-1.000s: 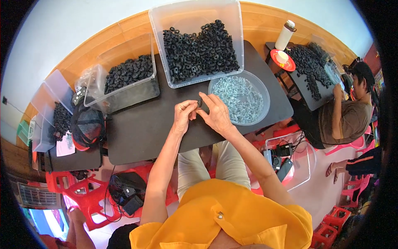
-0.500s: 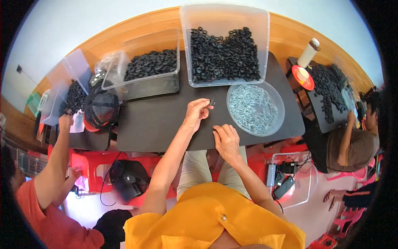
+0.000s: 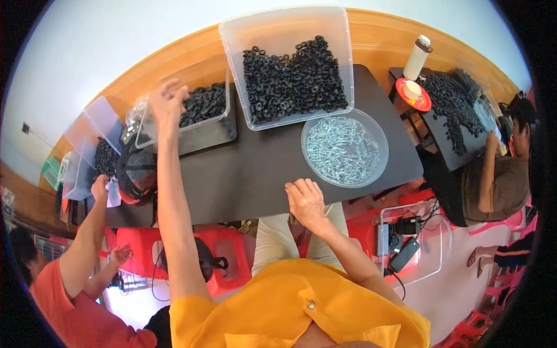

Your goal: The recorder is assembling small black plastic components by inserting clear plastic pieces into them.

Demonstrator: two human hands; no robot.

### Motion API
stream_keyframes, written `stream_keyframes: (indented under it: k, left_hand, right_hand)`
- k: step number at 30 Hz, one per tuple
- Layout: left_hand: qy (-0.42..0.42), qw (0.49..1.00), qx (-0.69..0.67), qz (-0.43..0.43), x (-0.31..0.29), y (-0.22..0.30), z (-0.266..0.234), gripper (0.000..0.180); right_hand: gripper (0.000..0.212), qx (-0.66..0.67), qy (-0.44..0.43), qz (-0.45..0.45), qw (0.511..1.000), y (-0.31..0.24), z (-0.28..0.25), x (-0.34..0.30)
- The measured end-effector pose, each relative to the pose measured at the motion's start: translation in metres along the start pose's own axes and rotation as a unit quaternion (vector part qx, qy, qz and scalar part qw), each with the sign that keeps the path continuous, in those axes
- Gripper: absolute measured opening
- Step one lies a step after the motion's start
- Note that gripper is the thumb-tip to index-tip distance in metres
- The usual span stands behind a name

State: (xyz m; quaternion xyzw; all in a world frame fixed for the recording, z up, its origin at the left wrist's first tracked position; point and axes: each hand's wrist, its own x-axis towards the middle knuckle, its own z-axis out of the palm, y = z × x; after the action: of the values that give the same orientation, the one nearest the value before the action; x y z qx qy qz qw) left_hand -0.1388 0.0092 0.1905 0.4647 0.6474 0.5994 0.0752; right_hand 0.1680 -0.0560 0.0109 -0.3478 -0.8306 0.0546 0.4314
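Observation:
My left hand (image 3: 168, 104) reaches over the left clear plastic bin (image 3: 187, 134), which holds dark small parts (image 3: 203, 106). Its fingers are apart, and I see nothing between them. Close to the table's near edge, my right hand (image 3: 306, 200) is curled with its fingers together; what they hold, if anything, is hidden. Beyond it sits a round clear tub (image 3: 383, 159) full of small silvery metal pieces (image 3: 342, 148), which look like screws. Behind the tub, a large clear bin (image 3: 284, 20) is tilted toward me, with many black ring-shaped parts (image 3: 293, 81) inside.
Everything stands on a dark table (image 3: 249, 168). At the left, a person in a red shirt (image 3: 87, 307) reaches toward another bin beside a dark cap (image 3: 138, 168). Another person (image 3: 496, 182) works at the right table near a bottle (image 3: 417, 58) and a red plate (image 3: 425, 103).
My left hand has moved from mid-table, where it pinched a small dark part, to above the left bin, and its fingers have opened. My right hand remains by the near edge.

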Motion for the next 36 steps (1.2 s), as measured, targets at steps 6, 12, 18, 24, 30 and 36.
stream_keyframes:
  k: [6, 12, 18, 24, 30, 36]
  left_hand:
    - [-0.113, 0.993, -0.025, 0.005, -0.058, 0.01, 0.077, 0.017]
    - [-0.251, 0.962, 0.076, 0.069, -0.077, -0.009, 0.159, 0.015]
    - [-0.198, 0.958, 0.125, 0.163, -0.081, -0.015, 0.231, 0.024]
    - [-0.161, 0.953, 0.15, 0.206, -0.082, -0.029, 0.253, 0.019]
    - [-0.127, 0.96, 0.075, 0.237, -0.072, -0.033, 0.246, 0.015]
    - [-0.125, 0.982, -0.047, 0.132, -0.082, -0.016, 0.206, 0.014]
  right_hand:
    - [0.011, -0.006, 0.006, -0.005, 1.0, 0.003, -0.003, -0.002]
    - [0.015, -0.02, -0.005, -0.014, 1.0, 0.001, -0.001, -0.001]
    - [0.012, -0.021, -0.003, -0.019, 1.0, -0.001, -0.002, -0.003]
    - [0.016, -0.021, -0.004, -0.025, 0.999, 0.0, 0.0, -0.007]
    - [0.017, -0.019, -0.01, -0.022, 1.0, 0.001, -0.001, -0.006]
    - [0.013, 0.001, -0.006, -0.011, 1.0, 0.002, -0.001, -0.003]
